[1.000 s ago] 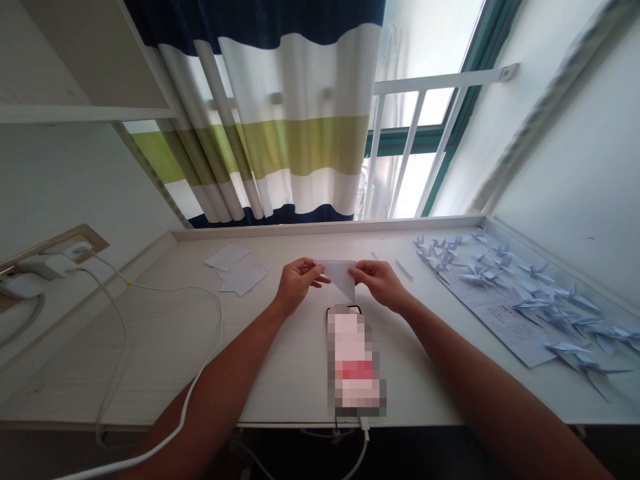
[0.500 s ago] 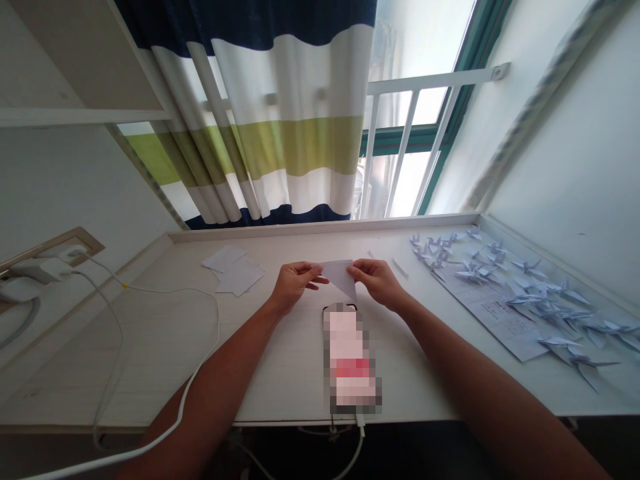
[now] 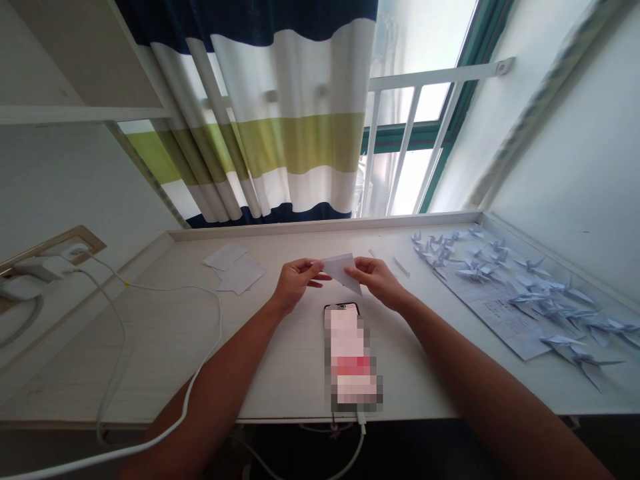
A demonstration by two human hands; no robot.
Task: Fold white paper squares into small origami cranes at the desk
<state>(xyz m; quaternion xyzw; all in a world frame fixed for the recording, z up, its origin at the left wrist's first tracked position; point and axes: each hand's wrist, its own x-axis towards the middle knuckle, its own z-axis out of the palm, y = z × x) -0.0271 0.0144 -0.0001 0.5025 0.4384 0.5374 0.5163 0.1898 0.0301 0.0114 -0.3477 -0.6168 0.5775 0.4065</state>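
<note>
A small folded sheet of white paper (image 3: 340, 265) is held up between my two hands, just above the desk. My left hand (image 3: 296, 280) pinches its left edge between thumb and fingers. On the paper's right side, the thumb of my right hand (image 3: 376, 277) presses on the face, with the fingers behind it and partly hidden. Right below the paper lies a phone (image 3: 347, 353) with its screen lit and blurred out, a white cable plugged into its near end.
Loose white paper squares (image 3: 241, 273) lie to the left. Thin paper strips (image 3: 401, 266) rest right of my hands. Several folded paper cranes (image 3: 477, 270) cover the right side, some on a printed sheet (image 3: 493, 320). A white charging cable (image 3: 218, 320) crosses over my left forearm.
The paper showed a triangular outline and now looks more four-sided, tilted down to the right. My right thumb has moved slightly left and down onto its face.
</note>
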